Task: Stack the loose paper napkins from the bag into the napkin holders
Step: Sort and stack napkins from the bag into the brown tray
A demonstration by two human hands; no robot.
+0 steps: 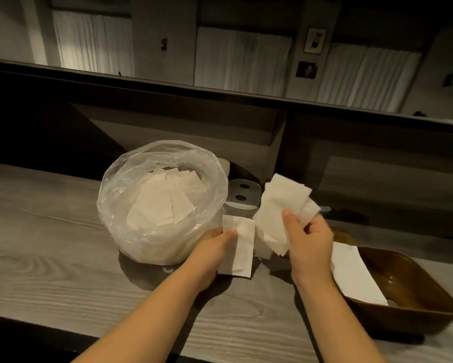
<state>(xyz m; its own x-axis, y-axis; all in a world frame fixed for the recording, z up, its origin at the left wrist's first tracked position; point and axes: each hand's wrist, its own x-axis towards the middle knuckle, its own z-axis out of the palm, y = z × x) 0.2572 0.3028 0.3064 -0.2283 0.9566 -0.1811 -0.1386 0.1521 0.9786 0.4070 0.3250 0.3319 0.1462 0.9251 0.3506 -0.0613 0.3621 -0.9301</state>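
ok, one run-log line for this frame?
left hand: holds one napkin | right hand: grips napkin bunch | bag: open, napkins inside | brown tray: napkins inside

The left hand pinches one folded napkin; the right hand grips a loose bunch of napkins. A clear bag sits beyond the left hand, a brown tray beside the right.

A dimly lit grey wood-grain counter runs beneath a dark raised ledge, behind which pale pleated curtains hang between grey wall panels carrying two small framed pictures.
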